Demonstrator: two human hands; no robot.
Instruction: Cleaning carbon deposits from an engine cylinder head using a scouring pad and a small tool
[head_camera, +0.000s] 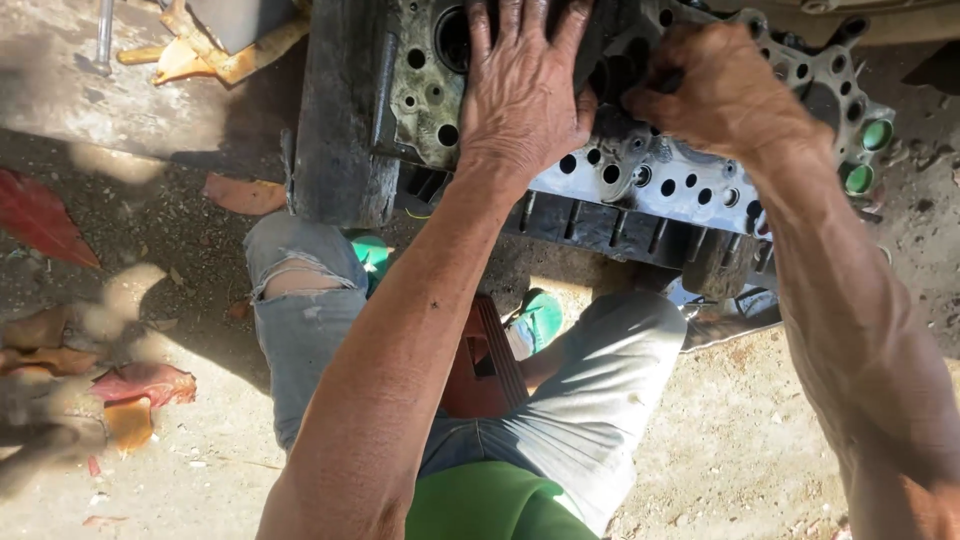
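The person sat low on a red stool (482, 360), knees apart over the dirt ground (740, 440). Beyond them the engine head (650, 170) lay on a dark wooden block (340, 110). The left hand (520, 90) pressed flat, fingers spread, holding nothing. The right hand (715, 90) was fisted around a small dark tool (668, 80). Steady downward bracing and short, controlled strokes probably suited the work best.

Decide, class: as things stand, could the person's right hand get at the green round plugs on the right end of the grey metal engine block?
Probably yes. The right hand rests fisted on the grey metal engine block, and the green round plugs sit exposed nearby with nothing covering them.
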